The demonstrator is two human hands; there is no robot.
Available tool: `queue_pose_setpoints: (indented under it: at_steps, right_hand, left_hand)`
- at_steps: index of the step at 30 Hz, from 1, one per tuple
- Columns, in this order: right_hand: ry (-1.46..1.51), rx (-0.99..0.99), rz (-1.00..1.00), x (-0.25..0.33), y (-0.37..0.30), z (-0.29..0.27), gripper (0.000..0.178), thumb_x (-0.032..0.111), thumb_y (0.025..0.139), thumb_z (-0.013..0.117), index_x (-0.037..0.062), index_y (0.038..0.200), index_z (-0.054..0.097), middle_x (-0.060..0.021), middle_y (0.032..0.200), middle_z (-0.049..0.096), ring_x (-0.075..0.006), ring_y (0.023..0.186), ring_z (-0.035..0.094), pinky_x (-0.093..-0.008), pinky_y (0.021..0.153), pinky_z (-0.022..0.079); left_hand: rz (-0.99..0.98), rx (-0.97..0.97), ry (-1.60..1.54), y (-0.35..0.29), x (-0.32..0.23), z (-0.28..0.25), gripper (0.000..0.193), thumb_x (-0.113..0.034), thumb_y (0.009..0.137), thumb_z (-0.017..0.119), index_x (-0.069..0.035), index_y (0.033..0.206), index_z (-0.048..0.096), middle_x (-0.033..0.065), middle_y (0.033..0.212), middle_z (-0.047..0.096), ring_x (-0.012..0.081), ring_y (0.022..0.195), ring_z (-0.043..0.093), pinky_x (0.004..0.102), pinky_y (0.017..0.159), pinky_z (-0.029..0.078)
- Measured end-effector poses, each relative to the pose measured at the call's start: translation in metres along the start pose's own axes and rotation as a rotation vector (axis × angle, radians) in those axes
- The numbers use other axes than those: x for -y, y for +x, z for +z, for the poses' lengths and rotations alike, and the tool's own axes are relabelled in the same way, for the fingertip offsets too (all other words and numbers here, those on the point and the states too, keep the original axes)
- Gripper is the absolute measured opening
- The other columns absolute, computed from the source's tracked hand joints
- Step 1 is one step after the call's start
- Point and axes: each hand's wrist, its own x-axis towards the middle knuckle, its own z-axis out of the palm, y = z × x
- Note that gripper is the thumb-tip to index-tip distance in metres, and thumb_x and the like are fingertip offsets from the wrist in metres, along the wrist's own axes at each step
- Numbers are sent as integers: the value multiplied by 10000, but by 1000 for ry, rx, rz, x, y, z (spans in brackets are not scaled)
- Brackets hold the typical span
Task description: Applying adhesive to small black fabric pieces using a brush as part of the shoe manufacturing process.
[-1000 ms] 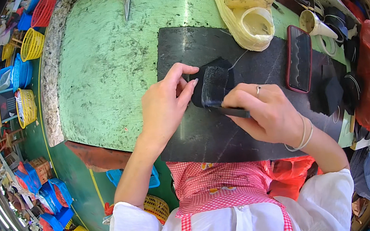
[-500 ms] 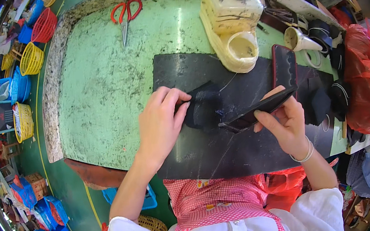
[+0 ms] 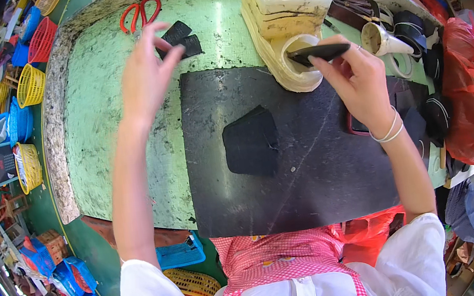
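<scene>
My left hand (image 3: 147,76) is slightly blurred over the far left of the table, its thumb and fingers apart. Next to its fingertips, two small black pieces (image 3: 190,47) lie on the green surface. My right hand (image 3: 353,76) pinches a flat black piece (image 3: 329,51), seen nearly edge-on. Its pointed end is over the round cup of a yellowed plastic pot (image 3: 287,6); whether it touches the cup I cannot tell. Between my arms, a black fabric-like piece (image 3: 251,143) lies on the dark mat (image 3: 314,191).
Red-handled scissors (image 3: 141,14) lie beyond my left hand, blades hidden. A phone in a red-edged case (image 3: 357,126) is partly covered by my right wrist. Right of it are a white cone (image 3: 385,47), black pieces (image 3: 438,112) and a red plastic bag (image 3: 469,93). A raised rim borders the table.
My left hand has left the black piece on the mat and moved far left, where two small black pieces now show. My right hand has carried its flat black piece away from me, to the pot's cup.
</scene>
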Motion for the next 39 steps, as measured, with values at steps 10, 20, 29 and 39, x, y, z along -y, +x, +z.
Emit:
queue_pose_setpoints:
  at_steps: [10,20,29,39]
  right_hand:
    - [764,194,583,39,-34,-1,178,151,896,706,29,968,597,-42,706,630,-98,589,625,-232,494,479]
    - [329,246,-222,68,-51,13,173,70,792,725,56,910,600,-81,743,600,-259,654,636,-351,574,513]
    - [355,293,-117,74,-84,-1,174,34,787,741,23,862,585,-115,714,572,-234,606,620,-340,510,457]
    - [1044,196,811,40,-70,-31,173,18,907,642,-11,1054,557,-103,851,672,-148,617,667,-221,486,509]
  left_hand:
    - [-289,428,-237,-114,-85,-27,303,-61,824,736,-126,1115,687,-35,724,562,60,573,428,235,533,374]
    - [-264,399,-215,-115,-87,-20,287,-73,831,726,-121,1111,692,-10,720,576,85,573,446,253,545,400]
    - [-165,378,-102,-114,-86,-22,254,-86,831,722,-110,1081,685,8,798,595,96,601,488,255,562,412]
    - [-489,163,-324,-35,52,-66,214,-183,902,684,-114,1100,641,-21,803,588,69,664,511,253,592,421]
